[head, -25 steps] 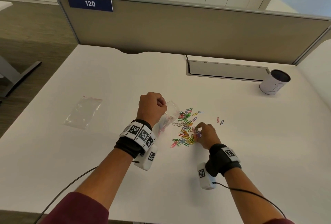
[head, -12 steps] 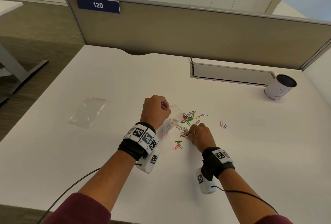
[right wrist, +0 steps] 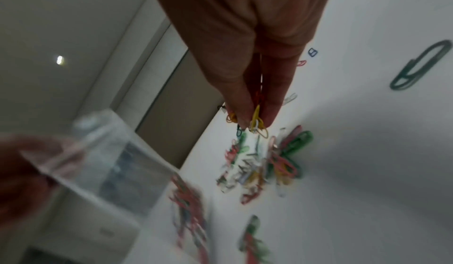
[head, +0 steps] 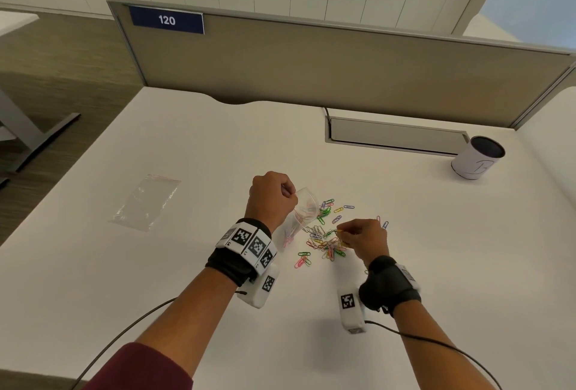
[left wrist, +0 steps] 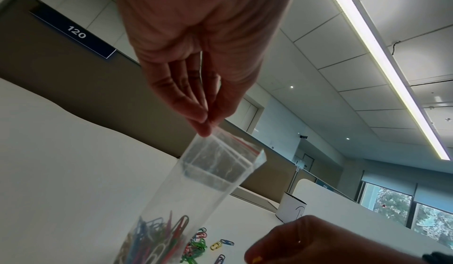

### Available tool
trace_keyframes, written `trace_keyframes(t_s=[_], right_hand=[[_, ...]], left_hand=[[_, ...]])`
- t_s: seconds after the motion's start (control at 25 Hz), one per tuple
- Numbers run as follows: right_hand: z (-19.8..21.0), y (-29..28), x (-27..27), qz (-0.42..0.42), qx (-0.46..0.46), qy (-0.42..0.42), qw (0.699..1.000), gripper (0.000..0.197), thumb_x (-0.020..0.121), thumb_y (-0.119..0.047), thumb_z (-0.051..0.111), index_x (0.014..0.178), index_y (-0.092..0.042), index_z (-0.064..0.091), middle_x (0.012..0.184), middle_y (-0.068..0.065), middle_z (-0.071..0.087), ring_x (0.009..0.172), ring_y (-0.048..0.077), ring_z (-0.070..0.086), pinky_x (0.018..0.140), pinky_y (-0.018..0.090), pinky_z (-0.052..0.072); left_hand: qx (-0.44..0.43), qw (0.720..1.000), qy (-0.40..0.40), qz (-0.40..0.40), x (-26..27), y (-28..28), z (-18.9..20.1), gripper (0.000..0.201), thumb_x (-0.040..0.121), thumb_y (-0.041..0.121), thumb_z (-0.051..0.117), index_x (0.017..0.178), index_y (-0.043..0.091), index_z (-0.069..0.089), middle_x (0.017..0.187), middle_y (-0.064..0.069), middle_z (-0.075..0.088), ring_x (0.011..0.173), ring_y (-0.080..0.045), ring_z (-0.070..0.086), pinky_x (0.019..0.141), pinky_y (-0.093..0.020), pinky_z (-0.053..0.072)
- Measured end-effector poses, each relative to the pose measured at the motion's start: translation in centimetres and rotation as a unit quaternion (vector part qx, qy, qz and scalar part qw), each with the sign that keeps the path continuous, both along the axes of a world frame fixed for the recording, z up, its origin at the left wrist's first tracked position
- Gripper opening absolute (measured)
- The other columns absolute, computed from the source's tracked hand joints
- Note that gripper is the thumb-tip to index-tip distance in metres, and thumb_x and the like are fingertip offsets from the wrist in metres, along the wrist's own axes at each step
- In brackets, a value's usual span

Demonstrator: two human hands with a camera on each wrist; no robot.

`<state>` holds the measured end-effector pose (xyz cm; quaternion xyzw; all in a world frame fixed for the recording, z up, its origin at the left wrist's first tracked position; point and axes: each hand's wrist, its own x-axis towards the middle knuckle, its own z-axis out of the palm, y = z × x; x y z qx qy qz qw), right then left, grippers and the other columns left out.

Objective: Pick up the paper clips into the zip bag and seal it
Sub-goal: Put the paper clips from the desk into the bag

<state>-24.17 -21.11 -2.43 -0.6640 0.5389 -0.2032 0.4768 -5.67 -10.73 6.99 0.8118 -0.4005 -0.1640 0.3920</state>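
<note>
left hand point(head: 270, 199): fingertips point(left wrist: 204, 122) pinching top rim of zip bag point(left wrist: 196, 188), holding it upright with mouth open, red seal strip along the rim
zip bag contents: bundle of coloured paper clips at the bottom, bag bottom at or just above the table, cannot tell which
right hand point(head: 366, 238): thumb and fingers pinched on a few paper clips, yellow one point(right wrist: 256, 122) hanging from the fingertips, just right of the bag mouth and above the pile
paper clips point(head: 325, 241): loose pile on the table point(head: 156, 280), mid-table toward the near edge, between the two hands; green, pink, silver, yellow, blue
stray clips: small group point(head: 338, 207) just behind the pile; two more point(head: 382, 222) beyond the right hand; a few point(head: 303, 260) near side of the pile
second zip bag point(head: 146, 201): flat on the table toward the left edge, well apart from the hands
cup point(head: 477, 157): white with dark inside, upright near far right corner
cable tray point(head: 396, 135): recessed slot along the far edge
partition point(head: 311, 71): behind far edge, blue tag "120" point(head: 166, 20)
wrists: black bands with marker tags, cables trailing to the near edge
</note>
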Motion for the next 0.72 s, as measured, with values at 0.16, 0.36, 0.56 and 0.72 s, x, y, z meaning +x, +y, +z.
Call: trace_keyframes(t_s=[0.16, 0.36, 0.56, 0.72], right_hand=[[4.8, 0.3, -0.1, -0.017, 0.105, -0.191, 0.976, 0.021, 0.078, 0.008, 0.068, 0.099, 0.01, 0.068, 0.089, 0.023, 0.071, 0.073, 0.025, 0.069, 0.064, 0.02, 0.06], [10.7, 0.4, 1.1, 0.075, 0.144, -0.212, 0.964, 0.018, 0.081, 0.001, 0.067, 0.098, 0.002, 0.07, 0.091, 0.015, 0.074, 0.08, 0.023, 0.072, 0.075, 0.027, 0.061], [12.5, 0.7, 3.8, 0.178, 0.04, 0.012, 0.983, 0.013, 0.079, -0.003, 0.072, 0.092, -0.001, 0.072, 0.089, 0.016, 0.073, 0.066, 0.015, 0.069, 0.059, 0.017, 0.057], [11.6, 0.9, 5.7, 0.177, -0.064, 0.104, 0.977, 0.012, 0.083, -0.008, 0.069, 0.093, -0.003, 0.073, 0.087, 0.016, 0.073, 0.068, 0.019, 0.071, 0.061, 0.022, 0.06]], left_hand=[[0.0, 1.0, 0.001, -0.007, -0.6, -0.3, -0.1, 0.007, 0.071, 0.004, 0.07, 0.071, 0.01, 0.072, 0.063, -0.007, 0.07, 0.066, -0.023, 0.068, 0.07, -0.04, 0.061], [0.002, 1.0, 0.013, -0.009, -1.4, -0.5, 0.1, 0.004, 0.072, 0.005, 0.072, 0.074, 0.009, 0.072, 0.067, -0.009, 0.071, 0.067, -0.022, 0.068, 0.071, -0.039, 0.061], [-0.006, 1.0, 0.01, -0.026, -2.3, -0.8, 0.6, 0.006, 0.074, 0.006, 0.074, 0.08, 0.006, 0.073, 0.073, -0.011, 0.073, 0.066, -0.021, 0.069, 0.072, -0.037, 0.061], [-0.007, 0.999, 0.008, -0.042, -2.6, -0.6, 0.8, 0.009, 0.076, 0.005, 0.074, 0.085, 0.005, 0.074, 0.078, -0.012, 0.074, 0.068, -0.021, 0.07, 0.074, -0.035, 0.061]])
